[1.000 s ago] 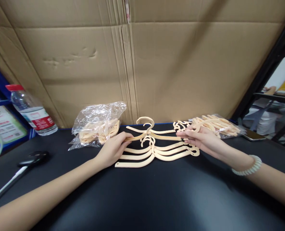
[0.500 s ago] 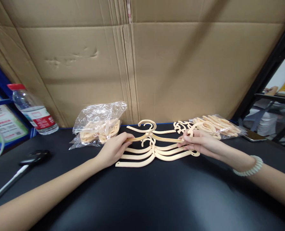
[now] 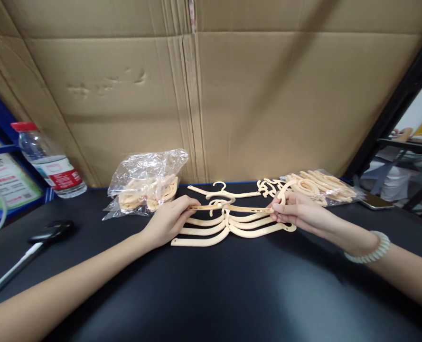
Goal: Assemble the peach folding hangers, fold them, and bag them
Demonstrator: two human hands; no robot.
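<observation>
Between my two hands is a cream plastic clothes hanger (image 3: 248, 209), held edge-on above the table with its hook tipped toward the back. My left hand (image 3: 170, 219) pinches its left arm end. On the right end, my right hand (image 3: 292, 209) closes its fingers; a curved cream piece sticks up beside my thumb. Below lie several matching hangers (image 3: 203, 242) in an overlapping stack, partly hidden by the held one. One more hanger (image 3: 246, 194) rests behind them, close to the cardboard.
A clear bag of cream pieces (image 3: 146, 190) sits at back left, another bag (image 3: 333, 187) at back right beside loose small hooks (image 3: 267, 186). A bottle (image 3: 54, 164), a black device with a cable (image 3: 50, 232) and a phone (image 3: 376, 203) lie around. Cardboard (image 3: 267, 109) stands behind.
The held hanger has turned in my hands: its hook, upright before, now tips lower, and slots along its edge show. My hands stay in nearly the same places.
</observation>
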